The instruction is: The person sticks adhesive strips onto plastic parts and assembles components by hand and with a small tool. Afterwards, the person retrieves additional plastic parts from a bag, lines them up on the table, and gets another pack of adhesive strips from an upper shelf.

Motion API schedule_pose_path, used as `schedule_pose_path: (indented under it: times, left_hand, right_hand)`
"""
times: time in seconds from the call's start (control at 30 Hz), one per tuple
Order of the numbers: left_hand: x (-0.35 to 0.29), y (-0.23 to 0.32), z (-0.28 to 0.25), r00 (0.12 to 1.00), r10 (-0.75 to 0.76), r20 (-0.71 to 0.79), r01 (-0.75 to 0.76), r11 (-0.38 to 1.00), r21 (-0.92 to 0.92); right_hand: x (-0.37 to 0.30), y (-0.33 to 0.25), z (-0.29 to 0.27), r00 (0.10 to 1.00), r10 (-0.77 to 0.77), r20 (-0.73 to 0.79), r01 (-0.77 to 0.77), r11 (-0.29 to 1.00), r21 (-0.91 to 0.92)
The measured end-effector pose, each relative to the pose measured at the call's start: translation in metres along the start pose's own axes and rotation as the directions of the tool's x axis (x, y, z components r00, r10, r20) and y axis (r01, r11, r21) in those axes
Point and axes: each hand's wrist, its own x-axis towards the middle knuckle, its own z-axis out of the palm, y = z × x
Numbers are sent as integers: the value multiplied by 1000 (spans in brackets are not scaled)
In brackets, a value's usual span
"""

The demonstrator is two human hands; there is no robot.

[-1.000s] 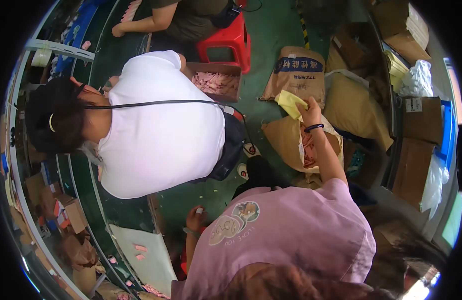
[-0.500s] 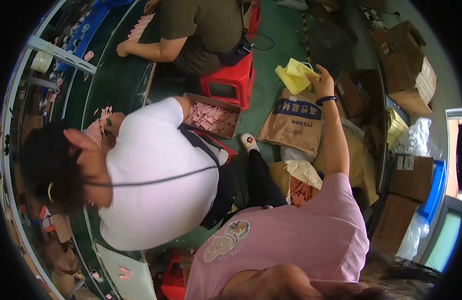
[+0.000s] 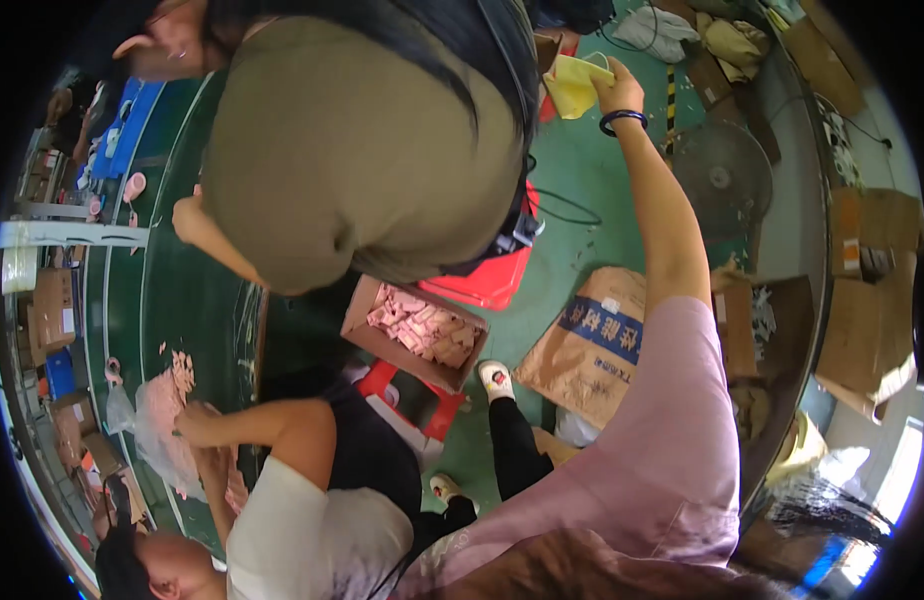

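My right hand (image 3: pixel 619 88), with a dark bracelet at the wrist, is stretched out ahead over the floor. Its fingers are closed on a yellow folded sheet (image 3: pixel 572 88) with a thin pale loop at its upper edge; whether it is cloth, paper or a pouch I cannot make out. The sheet hangs beside the back of a seated person in an olive top (image 3: pixel 362 150). My left hand is out of the picture.
A person in white (image 3: pixel 317 520) works over pink pieces (image 3: pixel 167 405) at the left bench. Between the two people sits a carton of pink pieces (image 3: pixel 422 325). Red stools (image 3: pixel 482 285), a brown paper sack (image 3: pixel 587 350) and a round fan (image 3: pixel 722 180) stand along the aisle.
I have moved forward along the aisle. The person in olive now fills the upper middle and the person in white has slid to the lower left. The yellow sheet stays in my right hand.
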Motion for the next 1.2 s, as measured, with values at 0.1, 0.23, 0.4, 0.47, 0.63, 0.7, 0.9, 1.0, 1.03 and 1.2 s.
schedule_pose_path:
  times: [0.1, 0.23, 0.4, 0.47, 0.63, 0.7, 0.9, 1.0, 1.03, 1.2]
  left_hand:
    - [-42, -54, 37, 997, -73, -11, 71, 989, -127]
    - [-73, -135, 100, 983, -184, -11, 173, 941, -292]
    - [-78, -183, 158, 945, -322, 62, 312, 823, -476]
    - [-88, -199, 182, 927, -360, 102, 354, 754, -553]
    - [-270, -295, 335, 854, -517, -53, 171, 377, -910]
    - [-339, -320, 404, 811, -575, -106, 27, 218, -975]
    - [-346, -267, 431, 455, -880, -135, 479, 370, -796]
    - [-353, -358, 446, 741, -663, -108, 451, 610, -652]
    - [-365, -377, 447, 758, -643, -107, 461, 645, -610]
    - [-370, -371, 442, 955, -232, -187, 275, 928, 253]
  right_hand:
    - [30, -14, 48, 995, 71, 71, -70, 997, -29]
    - [47, -5, 119, 972, 132, 193, -159, 979, 131]
    - [29, 29, 177, 824, 193, 532, -393, 871, 293]
    - [23, 68, 160, 763, 271, 587, -444, 879, 172]
    - [-18, 119, 80, 833, 176, 525, -329, 919, 215]
    - [-49, 213, 29, 802, 205, 561, -334, 933, 137]
    - [-236, 303, -61, 260, 273, 926, 368, 859, -357]
    - [-271, 288, -100, -61, 202, 978, 996, -56, 73]
    - [-314, 249, -80, -109, 163, 981, 992, -48, 118]
    - [-420, 47, -68, -271, -57, 961, 963, -14, 271]
